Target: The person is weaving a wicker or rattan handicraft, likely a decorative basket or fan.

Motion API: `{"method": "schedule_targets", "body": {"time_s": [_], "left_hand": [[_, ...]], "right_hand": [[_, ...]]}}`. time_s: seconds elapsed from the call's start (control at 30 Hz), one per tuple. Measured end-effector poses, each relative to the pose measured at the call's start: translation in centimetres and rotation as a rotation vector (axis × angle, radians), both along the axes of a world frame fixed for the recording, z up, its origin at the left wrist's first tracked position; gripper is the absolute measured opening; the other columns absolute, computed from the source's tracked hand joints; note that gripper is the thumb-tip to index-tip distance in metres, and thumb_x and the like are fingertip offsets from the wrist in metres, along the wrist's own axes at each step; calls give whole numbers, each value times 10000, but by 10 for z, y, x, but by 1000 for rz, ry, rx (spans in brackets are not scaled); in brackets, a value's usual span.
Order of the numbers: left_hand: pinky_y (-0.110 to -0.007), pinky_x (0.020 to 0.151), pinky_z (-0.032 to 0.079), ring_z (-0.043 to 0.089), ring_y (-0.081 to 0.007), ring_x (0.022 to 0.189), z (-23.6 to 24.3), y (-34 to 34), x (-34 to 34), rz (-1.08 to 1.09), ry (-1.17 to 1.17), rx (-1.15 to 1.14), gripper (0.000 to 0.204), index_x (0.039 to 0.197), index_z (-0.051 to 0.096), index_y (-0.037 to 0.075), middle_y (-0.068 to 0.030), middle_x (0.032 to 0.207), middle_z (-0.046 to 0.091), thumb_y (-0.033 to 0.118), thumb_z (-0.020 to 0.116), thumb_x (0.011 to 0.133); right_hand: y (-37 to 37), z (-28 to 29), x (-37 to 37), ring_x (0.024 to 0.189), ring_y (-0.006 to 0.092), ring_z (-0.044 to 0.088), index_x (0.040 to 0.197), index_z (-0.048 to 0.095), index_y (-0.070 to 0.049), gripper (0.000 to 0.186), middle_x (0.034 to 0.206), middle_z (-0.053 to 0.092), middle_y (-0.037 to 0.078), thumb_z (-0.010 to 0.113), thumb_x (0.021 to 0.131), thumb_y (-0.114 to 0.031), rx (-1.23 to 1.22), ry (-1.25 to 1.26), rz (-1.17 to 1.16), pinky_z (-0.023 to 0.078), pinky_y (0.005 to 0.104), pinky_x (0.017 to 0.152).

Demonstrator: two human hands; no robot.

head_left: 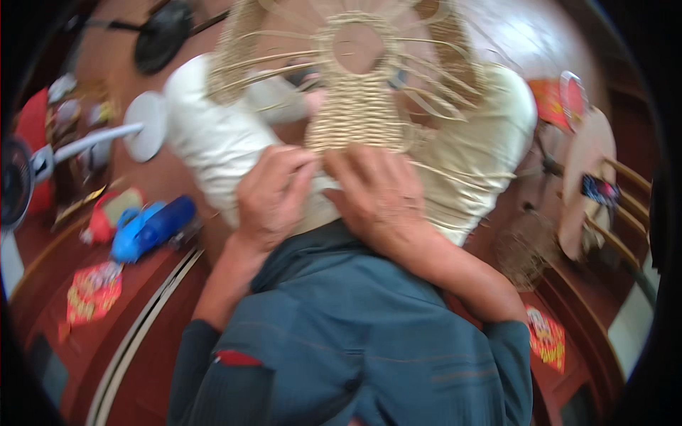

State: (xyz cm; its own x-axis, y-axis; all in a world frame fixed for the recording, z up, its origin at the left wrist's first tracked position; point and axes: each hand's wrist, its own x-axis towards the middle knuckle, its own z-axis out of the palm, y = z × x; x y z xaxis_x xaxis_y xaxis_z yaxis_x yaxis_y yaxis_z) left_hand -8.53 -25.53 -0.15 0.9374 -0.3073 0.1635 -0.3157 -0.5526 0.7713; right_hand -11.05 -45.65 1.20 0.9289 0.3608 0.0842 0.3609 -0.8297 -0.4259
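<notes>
A pale woven rattan piece (355,117) lies between my knees, with a round ring opening at its far end and loose strands fanning out. My right hand (380,188) is closed over its near edge, fingers bent down onto the weave. At the near left corner of the weave, my left hand (273,192) is closed, its fingertips pinched together. What they pinch is hidden and slightly blurred. Long thin strands (462,170) run out to the right from beside my right hand, across my light trousers.
Larger woven sides (238,50) rise beyond my knees. At left are a white fan (145,126), a blue bottle (167,220) and a red printed packet (94,292). At right stand a wooden chair (586,184) and a coil of thin strands (527,248) on the floor.
</notes>
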Motion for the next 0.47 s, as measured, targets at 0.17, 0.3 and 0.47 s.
{"method": "schedule_targets", "body": {"time_s": [0.17, 0.3, 0.47], "left_hand": [[-333, 804, 543, 665, -218, 865, -9, -4, 4, 36, -1, -42, 129, 1034, 696, 19, -100, 988, 688, -62, 720, 937], [-306, 961, 533, 637, -152, 1109, -26, 2, 7, 236, 744, -801, 347, 1391, 543, -1, -87, 1294, 639, 80, 623, 1064], [-356, 1170, 446, 581, -228, 1337, -45, 0, 7, 80, 722, -763, 599, 1538, 426, -6, -133, 1459, 579, 113, 705, 1022]], "right_hand": [[-8, -8, 1, 938, 216, 593, 1189, 661, -93, 344, 1030, 557, 51, 658, 863, -205, 17, -133, 10, 470, 376, 787], [-7, -5, 3, 927, 187, 577, 1154, 672, -65, 340, 1009, 550, 38, 648, 856, -227, 2, -172, -10, 453, 339, 775], [-6, -6, 4, 934, 188, 574, 1139, 676, -64, 338, 1005, 541, 32, 656, 843, -227, 12, -190, -38, 456, 344, 789]]}}
